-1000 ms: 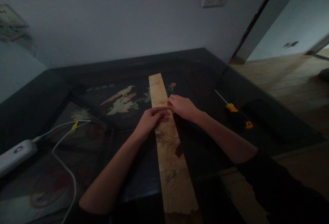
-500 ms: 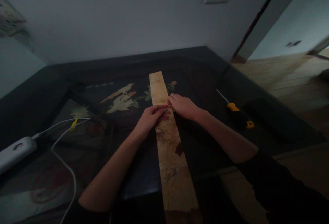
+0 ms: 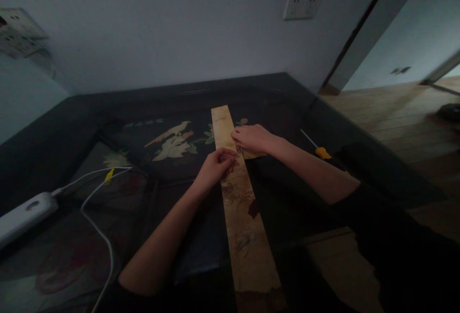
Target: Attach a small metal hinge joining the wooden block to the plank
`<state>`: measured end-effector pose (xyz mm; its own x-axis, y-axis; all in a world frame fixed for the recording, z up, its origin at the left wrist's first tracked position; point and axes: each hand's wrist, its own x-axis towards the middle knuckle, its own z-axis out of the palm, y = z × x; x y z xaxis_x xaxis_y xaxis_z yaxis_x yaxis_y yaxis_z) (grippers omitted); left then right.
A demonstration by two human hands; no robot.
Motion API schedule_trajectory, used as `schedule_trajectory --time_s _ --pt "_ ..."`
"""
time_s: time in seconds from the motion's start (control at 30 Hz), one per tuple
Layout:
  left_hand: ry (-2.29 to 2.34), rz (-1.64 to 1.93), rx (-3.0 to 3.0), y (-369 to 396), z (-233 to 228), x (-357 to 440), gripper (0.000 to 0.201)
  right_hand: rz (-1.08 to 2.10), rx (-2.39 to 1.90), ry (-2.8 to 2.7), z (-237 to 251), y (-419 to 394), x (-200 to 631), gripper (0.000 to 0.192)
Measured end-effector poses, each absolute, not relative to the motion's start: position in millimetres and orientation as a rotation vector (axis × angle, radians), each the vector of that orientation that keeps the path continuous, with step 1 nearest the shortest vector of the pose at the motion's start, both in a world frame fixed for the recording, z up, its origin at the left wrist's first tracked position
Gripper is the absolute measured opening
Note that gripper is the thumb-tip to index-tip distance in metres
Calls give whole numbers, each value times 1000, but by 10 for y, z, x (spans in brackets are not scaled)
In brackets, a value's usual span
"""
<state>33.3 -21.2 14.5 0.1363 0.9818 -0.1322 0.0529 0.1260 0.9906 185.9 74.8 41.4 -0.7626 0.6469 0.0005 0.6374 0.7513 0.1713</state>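
A long pale wooden plank (image 3: pixel 241 217) lies lengthwise on the dark table (image 3: pixel 72 126), reaching from the near edge toward the wall. My left hand (image 3: pixel 216 165) rests on the plank's left edge with its fingers curled and pinched together; a small metal piece seen earlier at the fingertips is barely visible now. My right hand (image 3: pixel 252 138) lies palm down across the plank just beyond the left hand, pressing on it. A tan corner shows under its palm. The two hands are close but apart.
A screwdriver (image 3: pixel 321 152) with a yellow and black handle lies right of the plank, partly behind my right forearm. A white power strip (image 3: pixel 22 213) and white cable (image 3: pixel 102 236) lie at the left. The table's right edge drops to a wooden floor (image 3: pixel 395 111).
My right hand has slid a little farther up the plank and away from the left hand. The camera has tilted down slightly. The left hand stays curled on the plank.
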Motion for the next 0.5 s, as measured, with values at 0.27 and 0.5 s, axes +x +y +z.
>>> schedule_trajectory --time_s 0.27,0.5 --pt "1352 856 1570 -253 118 383 20 472 771 2646 609 712 1621 27" --pt "1432 779 1825 -291 127 424 21 474 727 2575 632 739 1530 22"
